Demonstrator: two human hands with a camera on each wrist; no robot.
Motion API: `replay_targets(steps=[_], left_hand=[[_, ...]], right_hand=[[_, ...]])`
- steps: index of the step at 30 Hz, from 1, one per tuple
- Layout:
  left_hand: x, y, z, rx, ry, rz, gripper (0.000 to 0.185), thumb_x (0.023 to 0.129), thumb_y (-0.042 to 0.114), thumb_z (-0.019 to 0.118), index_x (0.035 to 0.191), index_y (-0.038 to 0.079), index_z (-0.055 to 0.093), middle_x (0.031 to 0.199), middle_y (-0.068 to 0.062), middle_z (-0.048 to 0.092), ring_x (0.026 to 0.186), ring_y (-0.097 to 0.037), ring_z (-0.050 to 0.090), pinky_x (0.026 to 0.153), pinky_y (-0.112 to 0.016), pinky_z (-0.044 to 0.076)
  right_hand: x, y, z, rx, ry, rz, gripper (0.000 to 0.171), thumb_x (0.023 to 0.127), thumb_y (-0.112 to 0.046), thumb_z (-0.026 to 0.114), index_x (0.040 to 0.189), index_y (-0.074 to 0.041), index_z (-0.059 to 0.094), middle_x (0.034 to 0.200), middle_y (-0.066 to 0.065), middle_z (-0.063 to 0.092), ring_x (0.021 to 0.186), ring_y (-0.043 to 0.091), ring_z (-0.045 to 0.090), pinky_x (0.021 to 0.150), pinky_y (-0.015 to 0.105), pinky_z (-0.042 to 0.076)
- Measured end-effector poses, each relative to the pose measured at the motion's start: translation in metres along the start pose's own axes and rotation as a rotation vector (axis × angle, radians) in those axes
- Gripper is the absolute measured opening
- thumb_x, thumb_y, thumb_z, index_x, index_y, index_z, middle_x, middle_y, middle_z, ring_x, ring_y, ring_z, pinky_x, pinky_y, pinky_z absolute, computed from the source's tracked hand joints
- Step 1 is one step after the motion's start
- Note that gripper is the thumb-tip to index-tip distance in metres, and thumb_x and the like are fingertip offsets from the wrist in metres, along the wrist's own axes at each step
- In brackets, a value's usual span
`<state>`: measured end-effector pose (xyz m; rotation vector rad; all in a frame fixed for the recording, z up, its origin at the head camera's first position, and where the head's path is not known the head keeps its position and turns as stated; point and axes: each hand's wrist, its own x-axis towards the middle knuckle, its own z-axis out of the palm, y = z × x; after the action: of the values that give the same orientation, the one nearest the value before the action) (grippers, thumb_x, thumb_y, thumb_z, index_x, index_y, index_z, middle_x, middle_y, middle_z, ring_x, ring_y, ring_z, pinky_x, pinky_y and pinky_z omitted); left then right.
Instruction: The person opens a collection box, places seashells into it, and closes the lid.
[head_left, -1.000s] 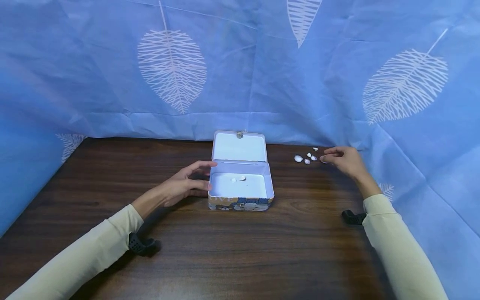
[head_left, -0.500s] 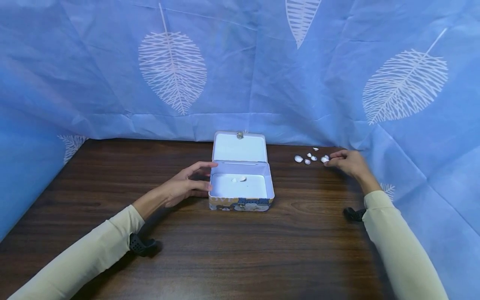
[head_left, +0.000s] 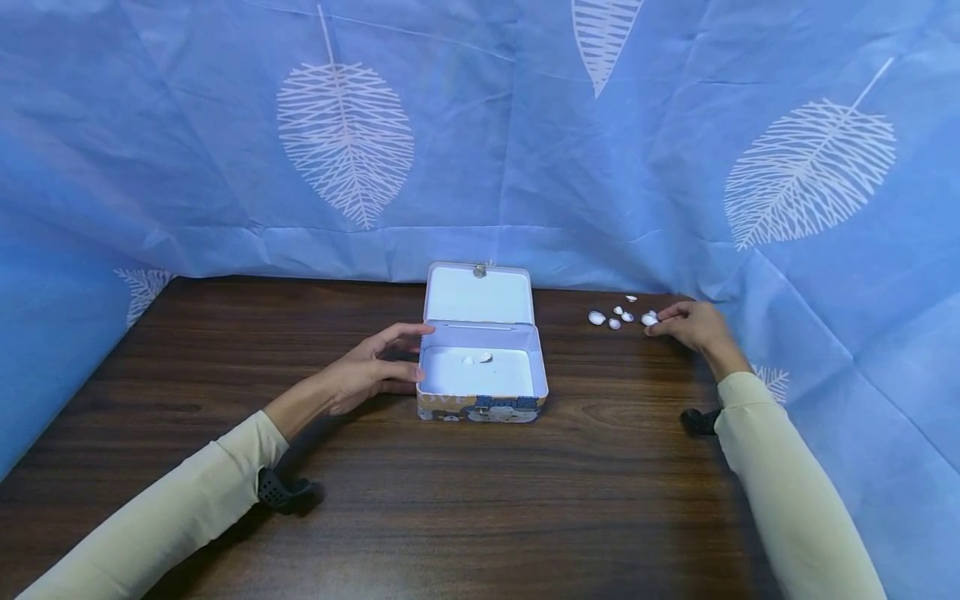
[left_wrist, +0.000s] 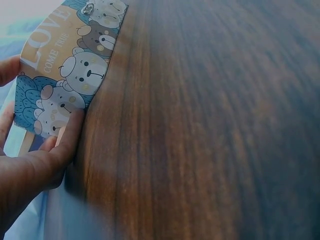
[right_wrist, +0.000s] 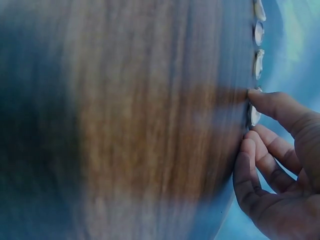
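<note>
Though small, a rounded white shell in the pincer-like right grip, left grip loose.

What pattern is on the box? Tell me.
The box shows cartoon bears and lettering, best in the left wrist view.

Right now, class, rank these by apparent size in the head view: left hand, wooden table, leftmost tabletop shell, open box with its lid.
Largest to smallest:
1. Wooden table
2. Open box, lid included
3. Left hand
4. Leftmost tabletop shell
</note>
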<state>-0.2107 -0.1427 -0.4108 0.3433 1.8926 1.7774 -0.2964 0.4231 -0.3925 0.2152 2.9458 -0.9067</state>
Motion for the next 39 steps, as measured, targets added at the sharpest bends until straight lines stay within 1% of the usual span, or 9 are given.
replay_targets(steps=[3,9,13,18,21,23,28,32,39], left_hand=[[-0.001,0.001,-0.001,0.004,0.008,-0.003,0.075,0.106,0.009,0.073,0.173,0.025,0.044,0.178,-0.018,0.029,0.163,-0.045,0.038,0.125,-0.059,0.053],[-0.002,0.001,-0.002,0.01,0.008,0.0,0.076,0.105,0.01,0.073,0.173,0.024,0.043,0.179,-0.019,0.028,0.164,-0.046,0.038,0.126,-0.06,0.052],[-0.001,0.001,-0.002,0.008,0.005,-0.003,0.076,0.105,0.009,0.073,0.173,0.023,0.043,0.179,-0.02,0.027,0.164,-0.046,0.037,0.127,-0.06,0.051],[-0.001,0.002,-0.001,0.007,0.003,-0.007,0.076,0.105,0.01,0.074,0.173,0.024,0.043,0.179,-0.019,0.027,0.165,-0.044,0.035,0.127,-0.06,0.05],[0.0,0.003,0.0,0.008,-0.003,-0.003,0.075,0.106,0.009,0.073,0.173,0.024,0.043,0.18,-0.018,0.026,0.166,-0.044,0.035,0.128,-0.061,0.05],[0.001,0.004,0.0,0.008,-0.005,-0.001,0.074,0.106,0.009,0.072,0.173,0.024,0.043,0.18,-0.018,0.027,0.165,-0.045,0.036,0.127,-0.06,0.051],[0.001,0.003,-0.001,0.002,-0.003,-0.001,0.075,0.106,0.008,0.072,0.173,0.023,0.042,0.179,-0.019,0.027,0.165,-0.047,0.036,0.125,-0.059,0.053],[0.002,0.002,0.0,-0.008,0.007,-0.019,0.077,0.104,0.009,0.074,0.173,0.024,0.043,0.179,-0.018,0.027,0.166,-0.045,0.034,0.126,-0.06,0.052],[0.002,-0.001,0.0,-0.007,0.001,-0.01,0.08,0.103,0.012,0.079,0.173,0.023,0.042,0.179,-0.019,0.026,0.164,-0.045,0.036,0.126,-0.059,0.052]], right_hand=[[0.001,-0.002,0.001,-0.008,0.009,-0.011,0.052,0.096,-0.036,0.09,0.126,0.005,0.075,0.104,0.006,0.08,0.103,0.027,0.063,0.105,0.053,0.053],[0.003,-0.004,0.004,-0.028,0.041,-0.043,0.047,0.095,-0.031,0.09,0.119,0.006,0.076,0.09,-0.001,0.077,0.092,0.021,0.061,0.09,0.037,0.049],[0.004,-0.004,0.005,-0.038,0.038,-0.05,0.044,0.095,-0.029,0.09,0.116,0.007,0.076,0.085,-0.004,0.076,0.088,0.017,0.059,0.087,0.034,0.046],[0.003,-0.002,0.002,-0.069,0.029,-0.08,0.043,0.098,-0.03,0.087,0.116,0.007,0.077,0.095,0.01,0.08,0.087,0.017,0.062,0.084,0.033,0.048],[0.002,-0.001,-0.001,-0.092,0.029,-0.102,0.044,0.101,-0.032,0.083,0.118,0.008,0.077,0.106,0.021,0.08,0.092,0.022,0.064,0.082,0.033,0.049],[0.0,-0.002,-0.003,-0.103,0.028,-0.109,0.046,0.103,-0.036,0.082,0.119,0.007,0.077,0.112,0.024,0.08,0.095,0.026,0.065,0.083,0.034,0.049],[-0.002,-0.004,-0.004,-0.093,0.026,-0.113,0.046,0.105,-0.037,0.08,0.122,0.005,0.077,0.117,0.026,0.08,0.095,0.023,0.065,0.085,0.035,0.05],[-0.006,-0.003,0.0,-0.088,0.055,-0.153,0.044,0.104,-0.034,0.082,0.12,0.006,0.078,0.115,0.027,0.081,0.09,0.016,0.065,0.083,0.032,0.049],[-0.013,-0.004,0.007,-0.066,0.101,-0.2,0.044,0.102,-0.037,0.084,0.12,0.004,0.081,0.111,0.02,0.086,0.09,0.011,0.069,0.082,0.025,0.05]])
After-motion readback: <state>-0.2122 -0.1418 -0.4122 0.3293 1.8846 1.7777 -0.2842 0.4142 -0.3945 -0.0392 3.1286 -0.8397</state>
